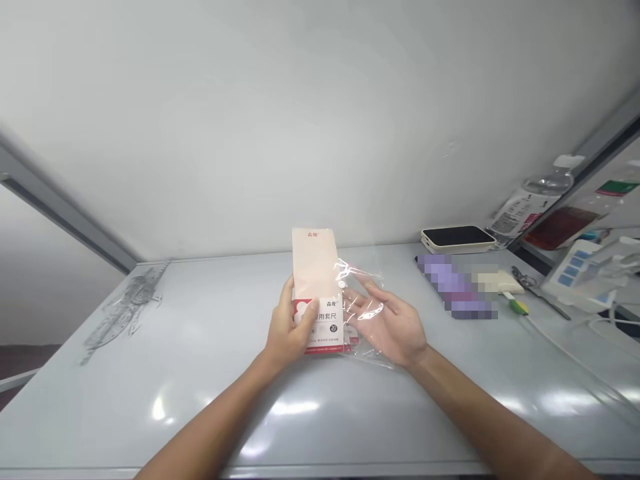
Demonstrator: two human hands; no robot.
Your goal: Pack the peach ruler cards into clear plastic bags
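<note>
My left hand (291, 323) is closed around a ruler-set package (315, 267), its thumb across the front. The package has a pale pink upper part and a white and red label below with printed characters. A clear plastic bag (367, 333) spreads out from the package's right side. My right hand (393, 327) grips this bag, with thumb and fingers partly seen through the film. Clear plastic rulers (127, 303), one with a curved edge like a protractor, lie flat at the table's left.
At the back right, a phone (457, 237) lies near a tilted clear bottle (533, 197). A blurred purple item (453, 287), a white cable (565, 353) and a white box with blue marks (577, 273) are on the right. A pale wall (300, 120) rises behind the grey table (200, 373).
</note>
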